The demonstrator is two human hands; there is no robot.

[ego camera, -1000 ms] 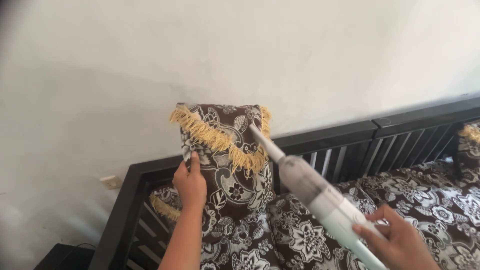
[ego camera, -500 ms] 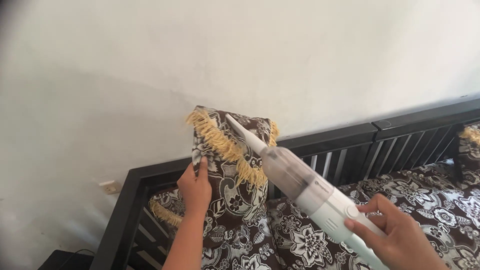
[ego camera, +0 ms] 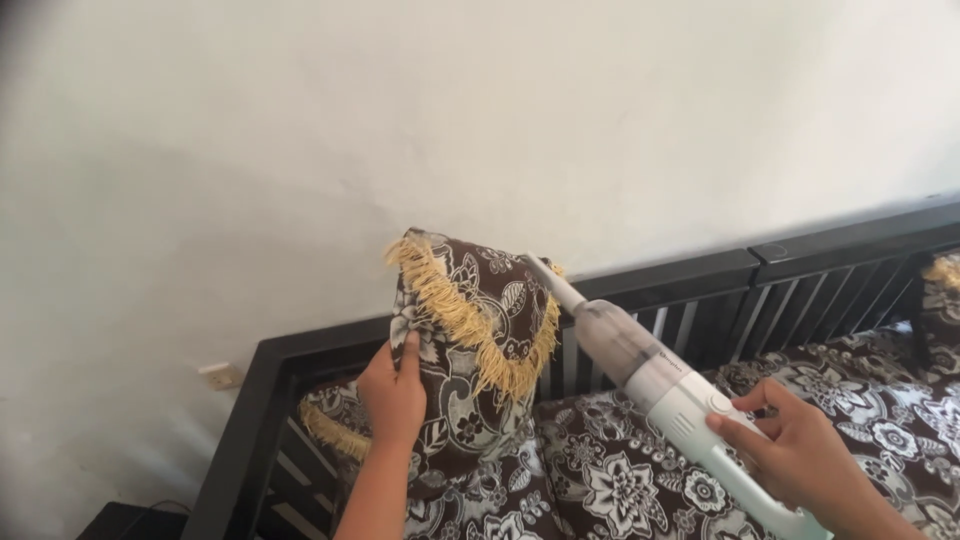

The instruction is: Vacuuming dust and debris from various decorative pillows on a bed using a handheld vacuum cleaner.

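My left hand (ego camera: 392,393) grips the left edge of a brown cushion (ego camera: 478,345) with white flowers and a yellow fringe, holding it upright on the sofa. My right hand (ego camera: 800,458) holds the handle of a white handheld vacuum cleaner (ego camera: 668,385). Its thin nozzle touches the cushion's upper right corner, near the fringe.
The sofa has a black slatted wooden frame (ego camera: 690,275) and seat cushions (ego camera: 620,470) in the same floral cloth. A second fringed cushion (ego camera: 940,300) shows at the far right. A white wall (ego camera: 480,120) rises behind, with a socket (ego camera: 220,377) low on the left.
The vacuum's nozzle has swept from the cushion's top middle to its upper right corner. My right hand has drawn slightly back and down. The cushion has shifted a little.
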